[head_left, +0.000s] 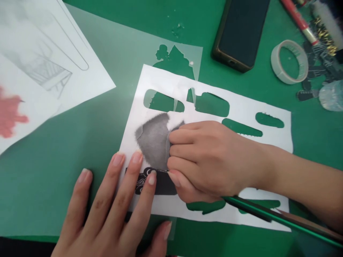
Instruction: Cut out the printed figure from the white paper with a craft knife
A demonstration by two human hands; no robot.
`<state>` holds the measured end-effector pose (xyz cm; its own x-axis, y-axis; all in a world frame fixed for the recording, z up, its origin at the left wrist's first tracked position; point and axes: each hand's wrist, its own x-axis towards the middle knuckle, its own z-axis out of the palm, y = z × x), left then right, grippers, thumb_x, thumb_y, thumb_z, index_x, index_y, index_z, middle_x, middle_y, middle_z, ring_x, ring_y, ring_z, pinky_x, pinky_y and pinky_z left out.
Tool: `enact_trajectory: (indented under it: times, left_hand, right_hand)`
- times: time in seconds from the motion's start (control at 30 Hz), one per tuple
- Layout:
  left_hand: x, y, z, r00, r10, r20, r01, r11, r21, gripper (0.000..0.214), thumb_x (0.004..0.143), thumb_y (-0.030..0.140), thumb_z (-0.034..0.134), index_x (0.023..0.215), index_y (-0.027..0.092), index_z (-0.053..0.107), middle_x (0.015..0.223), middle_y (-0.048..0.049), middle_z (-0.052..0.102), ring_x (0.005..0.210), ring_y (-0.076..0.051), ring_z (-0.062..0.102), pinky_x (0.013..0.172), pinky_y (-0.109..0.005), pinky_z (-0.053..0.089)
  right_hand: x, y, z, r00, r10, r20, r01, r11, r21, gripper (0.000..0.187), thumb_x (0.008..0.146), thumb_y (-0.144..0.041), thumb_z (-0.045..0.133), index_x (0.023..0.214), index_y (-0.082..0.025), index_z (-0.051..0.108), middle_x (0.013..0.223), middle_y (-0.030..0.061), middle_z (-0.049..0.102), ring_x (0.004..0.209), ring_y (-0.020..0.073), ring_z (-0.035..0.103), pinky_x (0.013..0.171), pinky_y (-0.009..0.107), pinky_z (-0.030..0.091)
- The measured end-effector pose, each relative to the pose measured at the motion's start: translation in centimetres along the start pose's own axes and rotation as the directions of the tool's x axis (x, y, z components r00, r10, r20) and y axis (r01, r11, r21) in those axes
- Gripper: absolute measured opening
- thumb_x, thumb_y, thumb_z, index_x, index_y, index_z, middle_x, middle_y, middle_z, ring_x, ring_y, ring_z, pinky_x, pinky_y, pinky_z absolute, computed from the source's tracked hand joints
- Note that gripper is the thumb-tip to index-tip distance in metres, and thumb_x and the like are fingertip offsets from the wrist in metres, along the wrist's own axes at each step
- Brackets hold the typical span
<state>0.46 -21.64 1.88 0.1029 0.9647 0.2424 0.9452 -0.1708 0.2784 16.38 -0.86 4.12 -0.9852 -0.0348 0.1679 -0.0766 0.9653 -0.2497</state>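
- One cut-out white sheet (241, 107), flat on the green table (198, 21); grey patch (152, 142) near its left edge.
- Right hand (206, 157), curled tight against the patch; whatever it held, I couldn't tell.
- Left hand (115, 217), fingers spread, grasping nothing, rested across the sheet's left edge.

Head cam, sole view: faces fwd + steeply down, close over table (193, 25); L hand (112, 214) btm edge, R hand (214, 160) rt, paper (235, 109) mid-frame.

The phone (241, 34) lies behind the paper sheet (242, 107), left of the tape roll (276, 64).
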Motion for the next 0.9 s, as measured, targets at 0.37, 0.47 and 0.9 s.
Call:
enact_trajectory:
  times: [0.37,0.47,0.9]
  left_hand:
    - [-0.9,-0.4,-0.5,0.996,0.004,0.085,-0.006,1.0,0.03,0.074,0.102,0.054,0.061,0.162,0.014,0.047,0.181,-0.0131,0.029,0.171,-0.031,0.023,0.142,-0.056,0.012]
    - [-0.7,-0.3,-0.4,0.996,0.005,0.09,-0.008,0.999,0.034,0.072,0.102,0.054,0.061,0.16,0.013,0.05,0.18,-0.0139,0.03,0.171,-0.031,0.023,0.142,-0.057,0.011]
    - [0.3,0.5,-0.6,0.998,-0.052,0.018,0.052,0.998,-0.018,0.054,0.106,0.047,0.062,0.146,0.011,0.064,0.167,-0.0192,0.05,0.164,-0.037,0.038,0.14,-0.053,0.015]
  right_hand:
    - [0.1,0.1,-0.2,0.999,0.005,0.053,-0.006,1.0,0.019,0.055,0.113,-0.025,0.031,0.061,-0.025,0.048,0.056,0.001,0.044,0.061,0.0192,0.034,0.059,0.041,0.035]
    - [0.1,0.1,-0.1,0.999,0.003,0.046,-0.004,1.0,0.007,0.055,0.113,-0.025,0.032,0.06,-0.025,0.047,0.056,0.0009,0.044,0.061,0.0191,0.034,0.058,0.041,0.035]
    - [0.1,-0.3,-0.1,0.999,0.004,-0.044,-0.005,0.999,-0.035,0.047,0.108,-0.018,0.038,0.062,-0.023,0.049,0.056,-0.001,0.052,0.061,0.0176,0.037,0.058,0.036,0.036]
